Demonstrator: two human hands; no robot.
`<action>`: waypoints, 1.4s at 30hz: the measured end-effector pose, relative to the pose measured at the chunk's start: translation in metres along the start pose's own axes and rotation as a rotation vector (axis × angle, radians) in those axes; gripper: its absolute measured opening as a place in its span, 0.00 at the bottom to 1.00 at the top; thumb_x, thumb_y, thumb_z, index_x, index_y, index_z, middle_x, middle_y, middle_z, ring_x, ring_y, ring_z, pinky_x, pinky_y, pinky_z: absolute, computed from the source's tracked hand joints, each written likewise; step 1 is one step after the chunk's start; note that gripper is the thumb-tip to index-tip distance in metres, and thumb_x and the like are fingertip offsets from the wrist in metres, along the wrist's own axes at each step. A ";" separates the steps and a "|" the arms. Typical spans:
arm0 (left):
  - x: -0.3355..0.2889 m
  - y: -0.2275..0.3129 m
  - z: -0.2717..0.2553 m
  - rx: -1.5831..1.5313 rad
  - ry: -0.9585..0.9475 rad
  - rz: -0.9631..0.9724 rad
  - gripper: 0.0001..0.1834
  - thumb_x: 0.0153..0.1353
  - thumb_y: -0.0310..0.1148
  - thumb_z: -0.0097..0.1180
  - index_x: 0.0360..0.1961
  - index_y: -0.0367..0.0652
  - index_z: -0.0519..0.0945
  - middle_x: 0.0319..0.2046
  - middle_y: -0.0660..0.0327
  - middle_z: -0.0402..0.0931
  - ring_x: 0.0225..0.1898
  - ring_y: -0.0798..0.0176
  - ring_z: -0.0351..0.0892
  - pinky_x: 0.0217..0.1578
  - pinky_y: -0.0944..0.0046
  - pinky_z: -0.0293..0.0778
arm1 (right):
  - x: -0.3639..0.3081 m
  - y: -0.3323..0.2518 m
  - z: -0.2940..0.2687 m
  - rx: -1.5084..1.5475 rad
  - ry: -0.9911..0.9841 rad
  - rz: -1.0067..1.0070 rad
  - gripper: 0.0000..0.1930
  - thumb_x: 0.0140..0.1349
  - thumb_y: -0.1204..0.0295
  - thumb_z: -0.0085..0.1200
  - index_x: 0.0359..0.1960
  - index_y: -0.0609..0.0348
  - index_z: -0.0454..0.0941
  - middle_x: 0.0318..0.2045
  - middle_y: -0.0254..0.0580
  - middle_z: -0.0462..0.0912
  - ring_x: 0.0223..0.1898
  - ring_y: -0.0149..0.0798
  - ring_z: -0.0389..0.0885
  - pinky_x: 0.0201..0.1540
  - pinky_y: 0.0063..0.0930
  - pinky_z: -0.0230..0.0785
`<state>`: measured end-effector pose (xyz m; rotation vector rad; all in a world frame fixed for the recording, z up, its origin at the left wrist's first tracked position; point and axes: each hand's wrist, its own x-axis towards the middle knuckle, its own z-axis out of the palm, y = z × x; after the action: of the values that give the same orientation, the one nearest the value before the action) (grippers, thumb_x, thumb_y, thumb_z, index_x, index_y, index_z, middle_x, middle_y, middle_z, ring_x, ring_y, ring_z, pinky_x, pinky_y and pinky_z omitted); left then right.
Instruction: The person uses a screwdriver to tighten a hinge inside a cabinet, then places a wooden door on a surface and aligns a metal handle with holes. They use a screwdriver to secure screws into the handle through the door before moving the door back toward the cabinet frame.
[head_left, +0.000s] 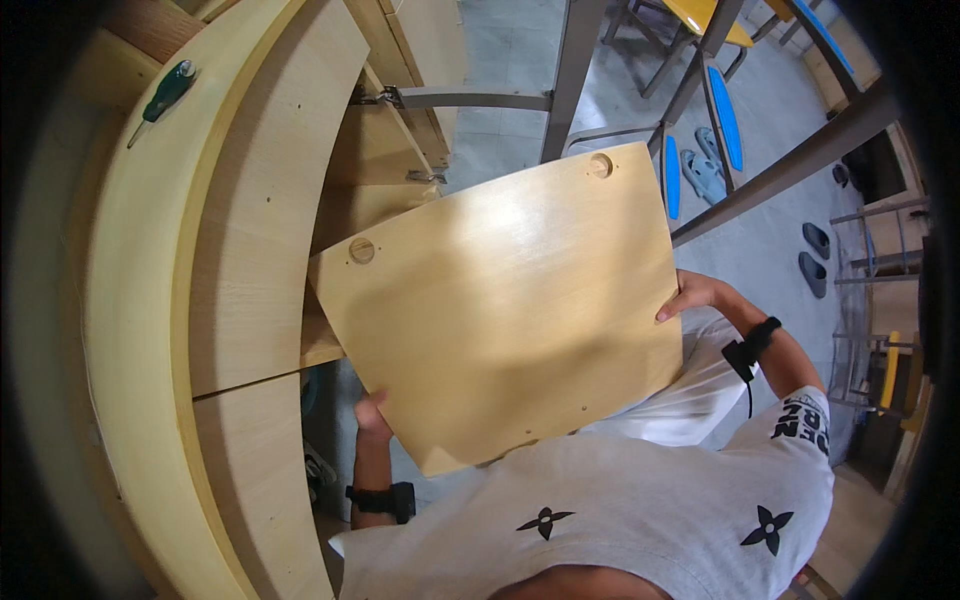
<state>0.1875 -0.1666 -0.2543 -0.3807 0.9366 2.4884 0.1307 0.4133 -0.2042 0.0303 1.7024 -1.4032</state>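
A pale wooden cabinet door point(510, 310) lies across my lap, tilted, with two round hinge holes along its far edge. My right hand point(692, 296) grips its right edge, thumb on the upper face and fingers hidden beneath. At the near left edge my left hand point(372, 412) closes on the same door; most of its fingers are out of sight. The door's far left corner reaches the opening of a wooden cabinet point(345, 215). Two metal hinges show on that cabinet, an upper hinge point(378, 97) and a lower hinge point(425, 177).
A green-handled screwdriver point(165, 95) rests on the curved wooden top point(150, 250) at the left. Grey metal ladder rails point(572, 80) with blue treads point(725, 118) stand just beyond the door. Blue clogs point(703, 175) and dark slippers point(815, 262) lie on the floor.
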 end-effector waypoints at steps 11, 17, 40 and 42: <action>0.075 -0.029 0.020 0.025 0.152 0.038 0.33 0.61 0.55 0.46 0.58 0.40 0.64 0.53 0.56 0.67 0.54 0.54 0.67 0.53 0.54 0.65 | -0.082 -0.132 -0.001 -0.071 0.227 -0.360 0.15 0.45 0.68 0.64 0.16 0.61 0.69 0.21 0.33 0.73 0.27 0.26 0.67 0.28 0.24 0.56; 0.138 -0.070 0.020 0.028 0.153 0.045 0.32 0.63 0.56 0.39 0.61 0.44 0.62 0.55 0.57 0.66 0.57 0.54 0.63 0.56 0.55 0.61 | -0.120 -0.231 0.032 -0.331 0.524 -0.569 0.21 0.44 0.68 0.67 0.19 0.55 0.60 0.23 0.29 0.63 0.26 0.25 0.59 0.26 0.24 0.51; 0.189 -0.182 -0.057 1.192 0.578 -0.219 0.33 0.58 0.62 0.40 0.54 0.49 0.70 0.50 0.58 0.72 0.50 0.52 0.70 0.49 0.49 0.66 | 0.057 -0.290 0.158 -1.066 0.355 -0.128 0.23 0.46 0.56 0.53 0.15 0.71 0.75 0.11 0.58 0.70 0.18 0.51 0.74 0.25 0.38 0.66; 0.182 -0.187 -0.080 1.469 0.516 -0.310 0.32 0.57 0.61 0.41 0.53 0.50 0.71 0.50 0.58 0.72 0.51 0.52 0.69 0.50 0.48 0.65 | 0.059 -0.290 0.157 -1.078 0.355 -0.064 0.21 0.46 0.58 0.54 0.18 0.70 0.77 0.11 0.56 0.69 0.15 0.46 0.73 0.22 0.35 0.64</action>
<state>0.1323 -0.0383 -0.4890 -0.5430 2.3046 0.9179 0.0380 0.1563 -0.0098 -0.3947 2.5729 -0.3760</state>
